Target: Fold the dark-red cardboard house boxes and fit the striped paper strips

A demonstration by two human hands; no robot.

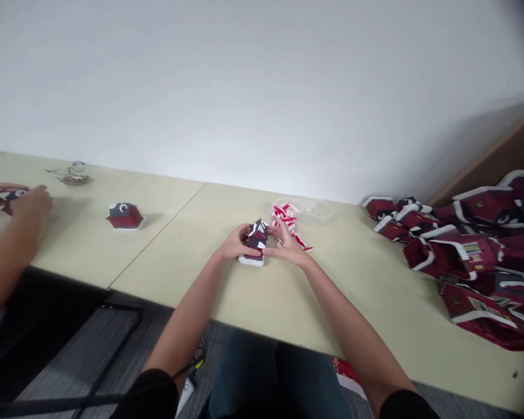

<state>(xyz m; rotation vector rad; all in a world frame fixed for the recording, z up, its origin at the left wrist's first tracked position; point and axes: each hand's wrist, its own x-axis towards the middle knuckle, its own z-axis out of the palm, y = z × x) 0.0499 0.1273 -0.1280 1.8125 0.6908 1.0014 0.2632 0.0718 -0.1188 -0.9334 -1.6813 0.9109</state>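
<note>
One small paper house (255, 240) sits clamped between the person's left hand (238, 241) and right hand (286, 245), a little back from the front edge of the worktop (367, 302). Fingers on both sides curl tightly against its dark red walls, and its white base is down at the worktop. Just behind the right hand, red-and-white paper strips (286, 216) lie in and beside a clear plastic tray (318, 209). Over by the right edge, a heap of red paper houses (475, 244) spreads toward the back corner. Toward the left end, another house (125, 216) stands alone, a wire tangle (72, 173) lies by the back edge, and a co-worker's hands (31, 201) hold a small dark piece (12, 196).
</note>
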